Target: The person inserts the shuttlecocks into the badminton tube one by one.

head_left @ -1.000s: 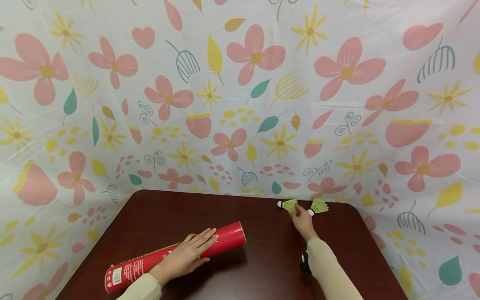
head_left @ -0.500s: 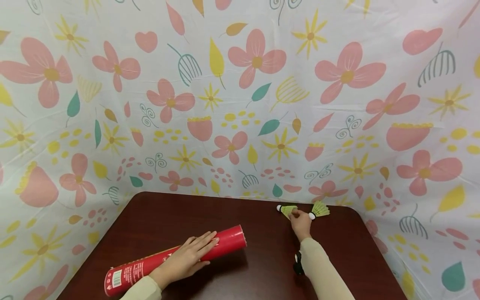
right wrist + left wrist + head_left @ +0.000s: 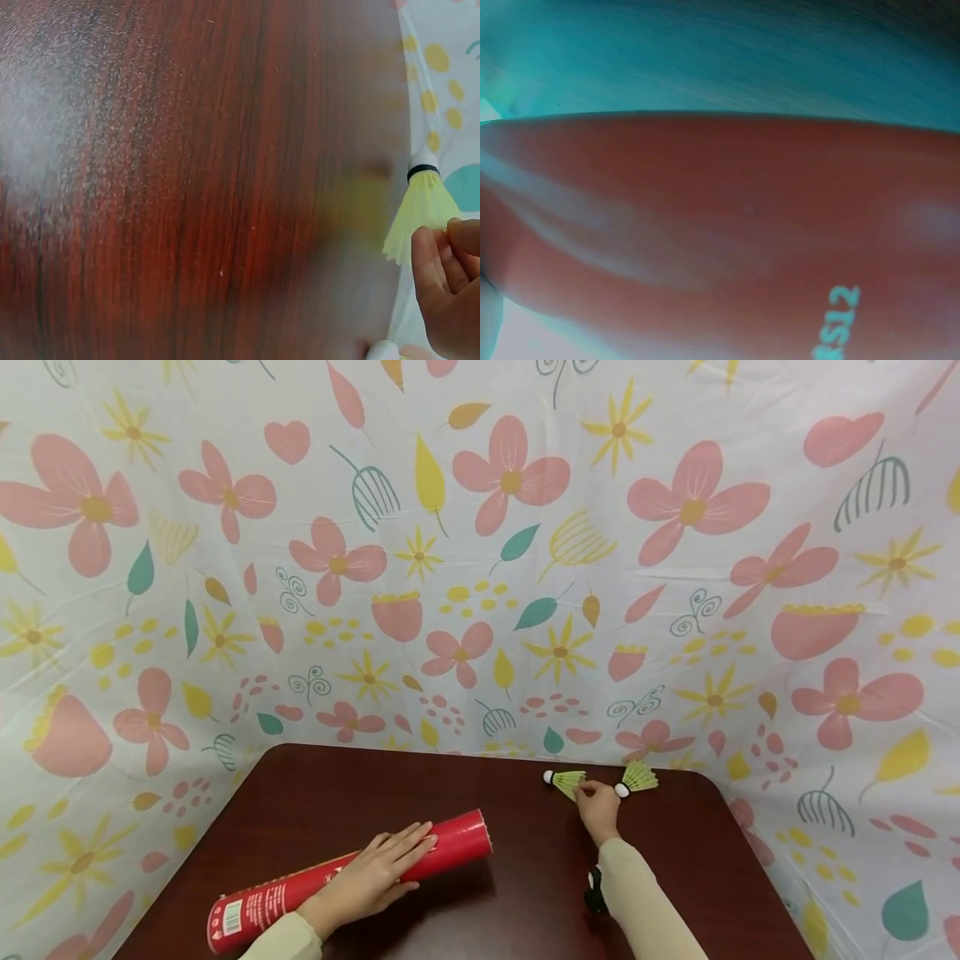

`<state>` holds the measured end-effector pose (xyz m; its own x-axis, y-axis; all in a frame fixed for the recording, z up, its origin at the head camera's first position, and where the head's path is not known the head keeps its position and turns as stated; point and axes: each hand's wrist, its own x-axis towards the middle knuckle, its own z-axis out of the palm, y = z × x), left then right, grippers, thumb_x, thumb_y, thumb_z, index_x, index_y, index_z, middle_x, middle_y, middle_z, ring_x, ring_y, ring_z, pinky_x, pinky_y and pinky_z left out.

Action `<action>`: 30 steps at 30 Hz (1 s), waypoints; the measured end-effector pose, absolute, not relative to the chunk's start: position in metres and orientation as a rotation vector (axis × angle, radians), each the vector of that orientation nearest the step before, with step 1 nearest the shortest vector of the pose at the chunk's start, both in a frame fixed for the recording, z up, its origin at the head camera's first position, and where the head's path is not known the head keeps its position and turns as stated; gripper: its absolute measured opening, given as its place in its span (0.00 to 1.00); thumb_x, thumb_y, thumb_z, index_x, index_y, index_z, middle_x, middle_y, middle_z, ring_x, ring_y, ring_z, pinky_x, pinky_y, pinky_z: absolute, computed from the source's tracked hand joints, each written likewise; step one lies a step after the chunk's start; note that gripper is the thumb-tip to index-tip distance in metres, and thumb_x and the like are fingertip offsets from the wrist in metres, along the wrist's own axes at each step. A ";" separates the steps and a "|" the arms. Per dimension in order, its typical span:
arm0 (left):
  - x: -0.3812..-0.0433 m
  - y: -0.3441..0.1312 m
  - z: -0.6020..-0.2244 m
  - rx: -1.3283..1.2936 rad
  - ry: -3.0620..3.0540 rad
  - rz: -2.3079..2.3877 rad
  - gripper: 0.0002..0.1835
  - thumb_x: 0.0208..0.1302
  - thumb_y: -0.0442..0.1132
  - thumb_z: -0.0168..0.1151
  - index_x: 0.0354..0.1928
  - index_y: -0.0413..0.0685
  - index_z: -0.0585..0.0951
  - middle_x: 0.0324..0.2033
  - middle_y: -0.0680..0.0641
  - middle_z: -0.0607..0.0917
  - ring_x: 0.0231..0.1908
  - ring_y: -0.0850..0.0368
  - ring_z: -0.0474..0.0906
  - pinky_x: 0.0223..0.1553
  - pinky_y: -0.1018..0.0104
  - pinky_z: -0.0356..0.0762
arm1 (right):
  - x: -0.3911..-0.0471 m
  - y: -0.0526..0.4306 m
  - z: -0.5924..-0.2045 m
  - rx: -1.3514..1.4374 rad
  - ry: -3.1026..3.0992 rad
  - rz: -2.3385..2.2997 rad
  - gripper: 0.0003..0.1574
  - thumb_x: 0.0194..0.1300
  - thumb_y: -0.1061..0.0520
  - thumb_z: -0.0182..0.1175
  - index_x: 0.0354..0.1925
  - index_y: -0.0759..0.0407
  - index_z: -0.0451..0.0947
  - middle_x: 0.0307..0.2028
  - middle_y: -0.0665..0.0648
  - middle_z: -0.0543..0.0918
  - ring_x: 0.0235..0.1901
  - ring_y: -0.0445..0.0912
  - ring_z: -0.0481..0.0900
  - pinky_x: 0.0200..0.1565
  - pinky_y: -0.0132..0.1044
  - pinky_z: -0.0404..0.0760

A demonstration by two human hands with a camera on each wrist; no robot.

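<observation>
My right hand (image 3: 600,814) pinches the feather skirt of a yellow-green shuttlecock (image 3: 567,782) at the far right of the table; its white cork points left. In the right wrist view, thumb and fingertips meet at the skirt's edge of this shuttlecock (image 3: 422,206). Just right of the hand lies a second shuttlecock (image 3: 637,778), its cork towards the hand. My left hand (image 3: 371,877) rests on a red shuttlecock tube (image 3: 459,843), fingers lying straight along it. The tube's red side (image 3: 727,217) fills much of the left wrist view. Whether anything is inside it cannot be seen.
The dark brown wooden table (image 3: 315,793) ends at a rounded back edge just behind the shuttlecocks. A white flowered curtain (image 3: 465,568) hangs behind the table and along its sides. The tube lies diagonally across the front left.
The right hand has closed its fingertips on the skirt of the left shuttlecock, which has shifted slightly left. The left hand and the tube have stayed in place.
</observation>
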<state>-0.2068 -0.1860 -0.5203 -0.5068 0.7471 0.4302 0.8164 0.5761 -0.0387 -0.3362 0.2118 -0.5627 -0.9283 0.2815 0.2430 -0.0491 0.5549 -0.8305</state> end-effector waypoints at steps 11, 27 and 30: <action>-0.209 -0.184 -0.521 -1.271 -2.386 -0.259 0.49 0.49 0.43 0.76 0.72 0.48 0.62 0.71 0.45 0.62 0.65 0.45 0.66 0.53 0.50 0.75 | -0.323 0.215 -0.548 -0.020 -2.498 1.402 0.08 0.63 0.65 0.62 0.40 0.71 0.83 0.30 0.64 0.85 0.29 0.53 0.85 0.32 0.42 0.84; -0.208 -0.183 -0.520 -1.281 -2.398 -0.270 0.47 0.51 0.44 0.75 0.72 0.48 0.62 0.71 0.45 0.62 0.66 0.47 0.65 0.53 0.51 0.74 | -0.298 0.211 -0.528 0.231 -2.512 1.537 0.07 0.62 0.64 0.64 0.39 0.66 0.84 0.30 0.62 0.86 0.30 0.53 0.86 0.36 0.49 0.84; -0.207 -0.183 -0.519 -1.279 -2.402 -0.268 0.48 0.50 0.44 0.76 0.72 0.47 0.62 0.70 0.44 0.63 0.66 0.46 0.66 0.53 0.51 0.75 | -0.293 0.210 -0.527 0.241 -2.538 1.548 0.07 0.62 0.63 0.64 0.39 0.65 0.84 0.30 0.60 0.86 0.30 0.53 0.86 0.36 0.48 0.84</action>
